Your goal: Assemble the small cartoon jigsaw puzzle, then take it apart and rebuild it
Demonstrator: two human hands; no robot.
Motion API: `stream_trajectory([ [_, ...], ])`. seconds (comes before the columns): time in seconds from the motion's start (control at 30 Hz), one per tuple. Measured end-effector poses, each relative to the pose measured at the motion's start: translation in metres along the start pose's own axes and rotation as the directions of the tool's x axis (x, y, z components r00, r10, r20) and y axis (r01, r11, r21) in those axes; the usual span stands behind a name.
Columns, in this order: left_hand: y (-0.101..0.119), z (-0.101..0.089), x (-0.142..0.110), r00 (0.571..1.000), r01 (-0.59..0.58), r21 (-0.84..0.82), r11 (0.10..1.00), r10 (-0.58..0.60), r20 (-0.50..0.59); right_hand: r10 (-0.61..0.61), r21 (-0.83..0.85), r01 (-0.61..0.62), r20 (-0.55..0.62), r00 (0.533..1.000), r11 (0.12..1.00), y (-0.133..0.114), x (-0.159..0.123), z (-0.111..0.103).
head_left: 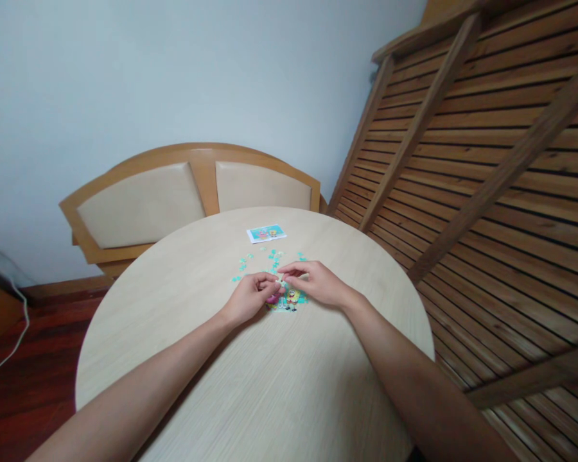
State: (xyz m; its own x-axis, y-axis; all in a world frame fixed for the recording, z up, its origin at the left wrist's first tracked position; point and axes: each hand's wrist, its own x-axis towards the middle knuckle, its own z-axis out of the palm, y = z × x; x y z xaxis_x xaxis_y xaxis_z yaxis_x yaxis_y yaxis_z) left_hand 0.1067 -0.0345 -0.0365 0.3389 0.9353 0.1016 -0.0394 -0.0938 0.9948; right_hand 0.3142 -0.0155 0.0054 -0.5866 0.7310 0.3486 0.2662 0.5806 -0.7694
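Note:
A partly joined jigsaw puzzle lies on the round table, showing a yellow square cartoon figure and a pink patch on turquoise. Above its far edge, my left hand is closed, thumb and fingers pinching a small pale puzzle piece. My right hand comes in from the other side, its thumb and index finger bent together at the same piece. Both hands hide part of the joined picture. Loose turquoise puzzle pieces are scattered just beyond my fingers.
A picture card with the cartoon figures lies farther back on the pale wooden table. Behind the table stands a padded wooden headboard. Slatted wooden panels lean at the right. A white cable hangs at the left.

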Motion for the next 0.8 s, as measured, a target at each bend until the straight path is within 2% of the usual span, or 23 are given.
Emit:
stream_trajectory([
  [0.43,0.007,0.004,-0.004,1.000,-0.005,-0.011,1.000,0.005,0.026,-0.019,0.003,0.019,-0.016,1.000,1.000,0.001,0.000,-0.001],
  [0.63,0.010,0.004,-0.005,1.000,0.000,0.062,0.998,0.000,-0.004,-0.014,0.000,0.014,-0.016,1.000,1.000,-0.001,0.000,0.000],
  [0.73,0.011,-0.004,-0.003,0.996,-0.066,0.226,0.972,0.078,-0.042,-0.006,-0.026,0.006,-0.003,1.000,1.000,-0.002,0.000,0.000],
  [0.8,0.011,-0.013,-0.001,0.986,-0.109,0.409,0.906,0.150,-0.070,0.001,-0.078,0.000,0.021,1.000,0.997,-0.001,-0.001,-0.001],
])
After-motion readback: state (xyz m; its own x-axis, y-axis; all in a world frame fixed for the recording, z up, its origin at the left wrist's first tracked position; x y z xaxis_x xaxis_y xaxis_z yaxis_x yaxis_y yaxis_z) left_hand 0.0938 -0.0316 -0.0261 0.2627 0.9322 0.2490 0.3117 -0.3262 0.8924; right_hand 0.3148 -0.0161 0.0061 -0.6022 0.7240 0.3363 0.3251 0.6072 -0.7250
